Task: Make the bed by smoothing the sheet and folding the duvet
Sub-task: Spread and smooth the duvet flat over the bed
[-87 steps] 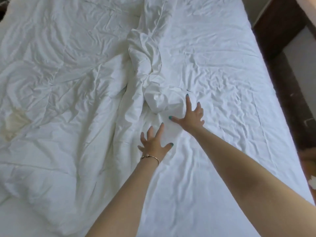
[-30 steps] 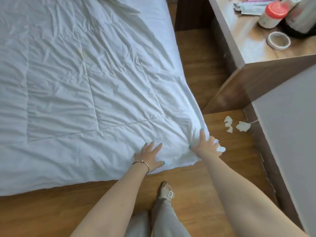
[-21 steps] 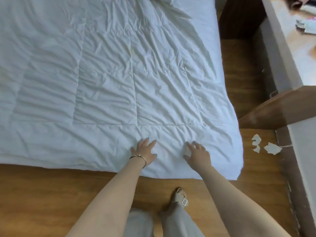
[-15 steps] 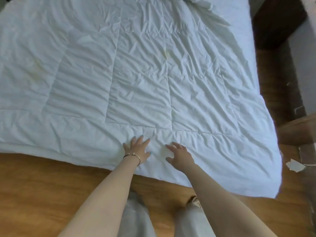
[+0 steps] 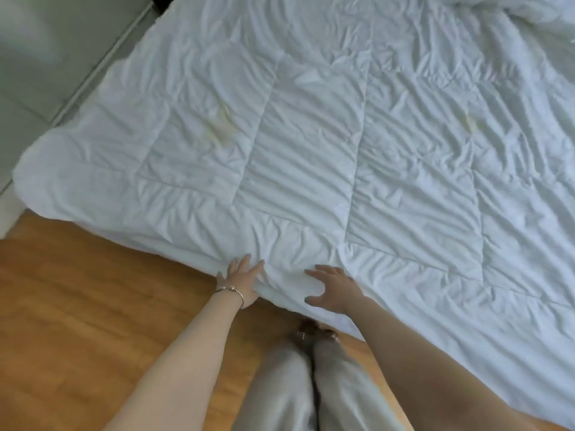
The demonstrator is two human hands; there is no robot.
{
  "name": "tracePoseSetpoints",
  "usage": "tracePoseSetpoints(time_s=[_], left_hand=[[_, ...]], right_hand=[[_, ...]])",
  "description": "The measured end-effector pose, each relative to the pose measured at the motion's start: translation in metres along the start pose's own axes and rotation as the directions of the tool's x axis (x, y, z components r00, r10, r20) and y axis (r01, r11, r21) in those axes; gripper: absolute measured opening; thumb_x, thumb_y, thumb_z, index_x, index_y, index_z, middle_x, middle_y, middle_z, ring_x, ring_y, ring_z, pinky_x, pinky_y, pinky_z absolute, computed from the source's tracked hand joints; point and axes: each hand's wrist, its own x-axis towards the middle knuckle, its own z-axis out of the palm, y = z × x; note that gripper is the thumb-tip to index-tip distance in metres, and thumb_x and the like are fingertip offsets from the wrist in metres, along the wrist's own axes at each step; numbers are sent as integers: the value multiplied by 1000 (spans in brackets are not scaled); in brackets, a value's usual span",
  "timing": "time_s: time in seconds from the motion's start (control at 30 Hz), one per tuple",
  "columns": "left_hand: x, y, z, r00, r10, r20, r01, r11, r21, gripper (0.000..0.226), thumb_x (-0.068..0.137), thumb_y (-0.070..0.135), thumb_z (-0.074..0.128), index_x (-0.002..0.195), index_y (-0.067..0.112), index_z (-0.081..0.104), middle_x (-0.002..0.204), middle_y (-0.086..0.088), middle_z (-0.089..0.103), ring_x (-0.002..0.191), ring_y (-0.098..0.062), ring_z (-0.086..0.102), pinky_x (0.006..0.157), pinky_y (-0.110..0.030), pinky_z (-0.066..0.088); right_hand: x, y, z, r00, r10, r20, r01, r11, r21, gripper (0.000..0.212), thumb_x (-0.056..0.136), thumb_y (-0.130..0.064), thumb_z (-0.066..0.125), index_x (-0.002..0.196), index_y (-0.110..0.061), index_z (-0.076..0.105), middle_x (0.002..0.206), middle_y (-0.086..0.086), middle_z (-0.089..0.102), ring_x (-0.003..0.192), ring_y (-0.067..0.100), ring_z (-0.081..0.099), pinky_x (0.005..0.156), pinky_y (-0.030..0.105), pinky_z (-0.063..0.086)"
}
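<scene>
Head camera looks down at a white quilted duvet (image 5: 311, 157) that lies spread flat over the bed and reaches the near edge, above the wooden floor (image 5: 77, 306). The left hand (image 5: 241, 279) rests flat on the duvet edge with straight fingers, holding nothing; a thin bracelet (image 5: 230, 290) sits on its wrist. The right hand (image 5: 331, 286) is just beside it on the same edge, fingers spread and a little bent, thumb apart; I cannot tell if it presses the cloth or stays slightly above it. Two yellowish stains (image 5: 221, 127) mark the duvet. Grey trousers (image 5: 298, 387) and one foot (image 5: 311, 332) show below, blurred.
</scene>
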Motion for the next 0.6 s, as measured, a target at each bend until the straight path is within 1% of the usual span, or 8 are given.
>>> tracePoseSetpoints(time_s=[0.1,0.2,0.3,0.37,0.43,0.5,0.57,0.6], left_hand=[[9,-43,-11,997,-21,-80,19,999,-37,74,98,22,44,150,44,-4,160,8,-15,147,-22,-11,117,-56,5],[22,-87,-24,993,-38,-112,34,999,-38,76,99,26,45,148,48,-9,159,9,-18,146,-26,-15,116,-59,4],[43,-132,-38,986,19,-168,-17,1000,14,75,99,34,44,146,50,-13,158,9,-22,144,-30,-22,113,-64,-4],[63,-167,-51,980,74,-186,-58,994,91,73,99,39,42,145,52,-14,158,11,-22,143,-32,-25,111,-66,-7],[86,-201,-61,978,115,-176,-84,981,174,70,98,45,41,144,55,-11,157,14,-22,140,-37,-29,108,-69,-10],[109,-231,-68,974,152,-168,-107,962,253,64,97,52,39,143,58,-6,157,18,-19,139,-41,-29,103,-72,-13],[129,-251,-77,957,226,-184,-154,928,339,57,97,54,37,144,58,3,158,18,-7,142,-40,-17,102,-72,-13],[137,-257,-82,936,285,-205,-194,906,376,52,98,50,37,144,55,12,158,16,6,143,-38,-4,105,-70,-8]], right_hand=[[29,-41,2,997,-74,30,75,997,-19,74,81,-55,62,147,-45,29,157,-13,21,144,17,15,114,40,25],[51,-86,10,993,-117,11,118,993,-32,74,82,-55,62,147,-46,28,156,-12,23,143,18,16,112,42,30],[76,-128,28,992,-118,-44,115,992,-53,77,81,-57,61,147,-50,21,157,-12,22,145,22,16,113,46,28],[101,-156,43,993,-68,-101,60,995,-76,86,79,-62,60,147,-53,8,160,-13,11,148,25,5,117,53,16],[126,-182,54,993,18,-120,-31,994,-107,95,78,-67,58,146,-55,-7,161,-16,-7,148,26,-11,114,61,3],[150,-199,59,985,133,-107,-146,982,-123,95,82,-69,54,144,-54,-17,159,-16,-17,147,27,-20,111,66,0],[169,-202,64,968,209,-141,-232,957,-172,87,89,-60,51,145,-53,-15,160,-12,-16,147,29,-17,110,67,2],[173,-202,65,955,206,-214,-251,945,-208,81,91,-51,55,148,-51,-3,161,-7,-6,148,32,-5,110,65,9]])
